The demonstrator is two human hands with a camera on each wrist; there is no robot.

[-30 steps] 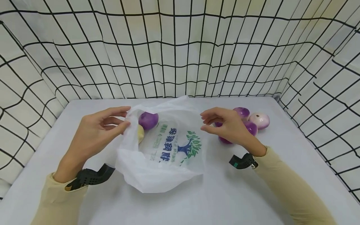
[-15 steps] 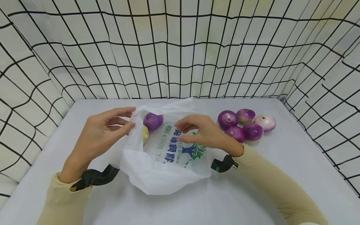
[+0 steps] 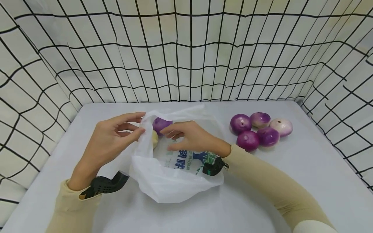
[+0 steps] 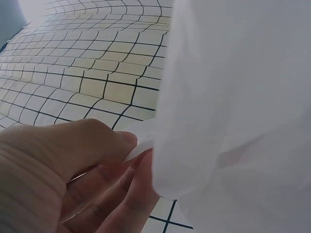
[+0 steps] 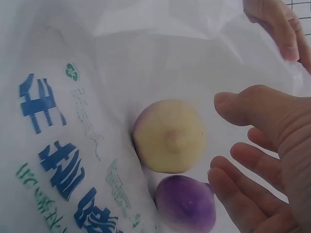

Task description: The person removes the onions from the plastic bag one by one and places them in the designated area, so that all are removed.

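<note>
A thin white plastic bag (image 3: 175, 189) with blue print and a green tree lies with its mouth spread. My left hand (image 3: 109, 140) pinches the left side of its rim between thumb and fingers; the left wrist view shows the film in that pinch. Over the mouth, my right hand (image 3: 193, 139) reaches leftward with thumb and fingers apart, holding nothing. Inside the bag lie a pale yellow onion (image 5: 170, 136) and a purple onion (image 5: 186, 204), just in front of the right fingertips in the right wrist view. From the head, my right fingers partly cover the purple one.
Several purple onions (image 3: 247, 140) and a paler pink-white onion (image 3: 281, 127) sit clustered on the white table (image 3: 256, 191), right of the bag. A black wire grid (image 3: 190, 69) borders the back and both sides. Each wrist wears a dark camera mount.
My right hand has moved left from beside the onion cluster to over the bag's mouth, near the onions inside. My left hand keeps its pinch on the rim. The head view has shifted slightly.
</note>
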